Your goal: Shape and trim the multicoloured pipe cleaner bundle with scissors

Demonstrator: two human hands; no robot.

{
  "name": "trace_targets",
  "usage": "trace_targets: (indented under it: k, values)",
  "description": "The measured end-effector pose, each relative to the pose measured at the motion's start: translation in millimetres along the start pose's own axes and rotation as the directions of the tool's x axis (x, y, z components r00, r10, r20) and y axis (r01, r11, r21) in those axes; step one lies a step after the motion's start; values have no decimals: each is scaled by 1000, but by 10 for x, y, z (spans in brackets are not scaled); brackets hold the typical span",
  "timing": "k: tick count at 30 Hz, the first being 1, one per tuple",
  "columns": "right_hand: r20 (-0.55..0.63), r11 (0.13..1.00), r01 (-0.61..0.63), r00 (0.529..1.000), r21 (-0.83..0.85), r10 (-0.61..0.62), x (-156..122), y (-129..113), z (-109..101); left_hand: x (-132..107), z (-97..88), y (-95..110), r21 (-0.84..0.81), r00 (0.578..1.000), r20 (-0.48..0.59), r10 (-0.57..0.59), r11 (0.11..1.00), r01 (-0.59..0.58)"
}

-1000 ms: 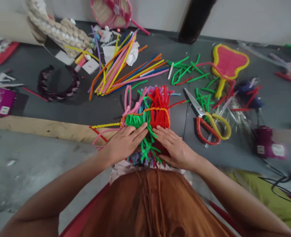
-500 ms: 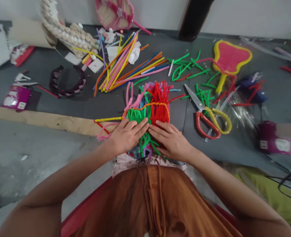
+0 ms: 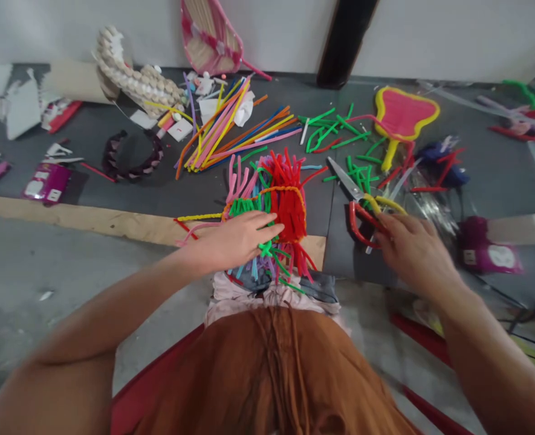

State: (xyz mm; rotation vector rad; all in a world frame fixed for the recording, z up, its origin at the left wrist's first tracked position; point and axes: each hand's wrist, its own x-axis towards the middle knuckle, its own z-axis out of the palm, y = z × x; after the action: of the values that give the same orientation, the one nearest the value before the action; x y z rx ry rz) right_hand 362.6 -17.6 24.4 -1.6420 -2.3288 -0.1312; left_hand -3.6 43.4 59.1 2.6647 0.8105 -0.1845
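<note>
A woven piece of fuzzy pipe cleaners [image 3: 289, 211], green on its left and red on its right, lies at the table's front edge. Orange twisted strands border it, and loose pink, red, green and purple ends stick out at top and bottom. My left hand [image 3: 237, 238] rests flat over the green side with fingers extended, hiding part of it. To the right, a pair of scissors [image 3: 352, 184] lies with its blades pointing up and left. My right hand [image 3: 415, 251] has its fingers closed over the yellow and red handles, covering part of them.
Long loose pipe cleaners [image 3: 222, 130] lie behind the woven piece, with short green cuttings [image 3: 335, 130] right of them. A pink and yellow fan-shaped piece [image 3: 405, 112] lies behind the scissors. A dark headband [image 3: 133, 157] and a purple packet [image 3: 47, 182] are at left.
My right hand has left the woven piece and moved right onto the scissors' handles. My left hand stays on the weave. The view has shifted slightly.
</note>
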Motion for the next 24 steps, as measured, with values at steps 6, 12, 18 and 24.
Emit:
trace_targets:
  k: [6,12,18,24]
  values:
    - [-120,920,195,979,339,-163,301,-379,-59,-118,448,43,-158,984,-177,-25,987,-4]
    - [8,696,455,834,555,-551,916,-1032,217,-310,659,167,-85,814,-518,-263,963,257]
    - [230,767,491,759,413,-609,1071,-1288,350,-383,768,273,-307,728,-540,-421,905,296]
    - [324,856,462,793,231,-516,1057,-1474,236,-392,861,251,-444,703,-574,-419,881,162]
